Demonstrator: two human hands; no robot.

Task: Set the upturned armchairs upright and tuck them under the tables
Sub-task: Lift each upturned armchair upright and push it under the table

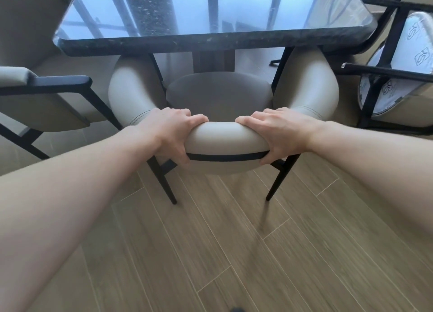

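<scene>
Beige armchair w/ smooth padded leather-like cover stands upright on thin black metal legs, facing the table. Its rounded arms reach under the table's near edge; seat mostly still out in front. Left hand and right hand both clamp the fat curved backrest roll, fingers curled over the top, thumbs down by the thin black strip across the back. Table top is dark speckled stone, glossy, rounded corners, reflecting window bars.

Wood-look plank floor lies open behind the chair. Tight at the sides: another beige chair w/ black frame close on the left, and an upturned chair on the right, its underside wrapped in clear plastic printed w/ a repeating logo, letters too blurred to read for certain.
</scene>
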